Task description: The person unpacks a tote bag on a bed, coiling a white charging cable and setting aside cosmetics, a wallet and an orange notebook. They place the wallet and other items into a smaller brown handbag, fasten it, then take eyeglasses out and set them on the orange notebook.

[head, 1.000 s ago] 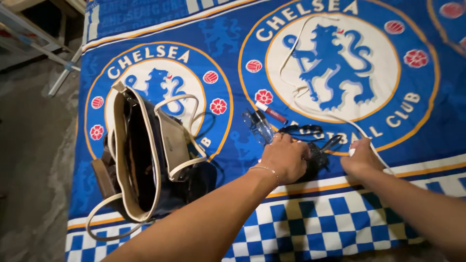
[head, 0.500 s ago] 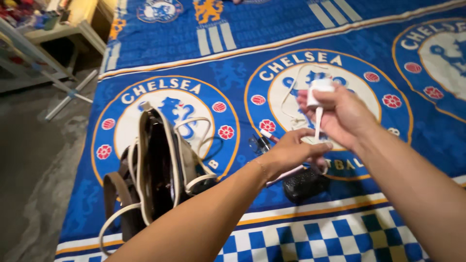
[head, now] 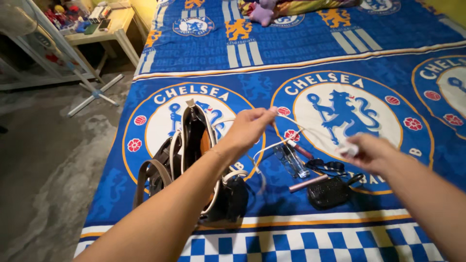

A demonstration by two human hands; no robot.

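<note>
The left hand (head: 248,127) pinches a thin white cord (head: 291,140) up in the air over the blue bed sheet (head: 272,63). The right hand (head: 371,153) is closed around the small white plug (head: 348,150) at the cord's other end. An open cream and black handbag (head: 196,160) lies just beside the left arm.

warm, fairly bright indoor light falls from above; the blue bedsheet (head: 310,53) is evenly lit, the floor (head: 43,160) dimmer. the right hand (head: 366,153) is motion-blurred, edges bend slightly, and soft shadows lie under the handbag (head: 194,160).
</note>
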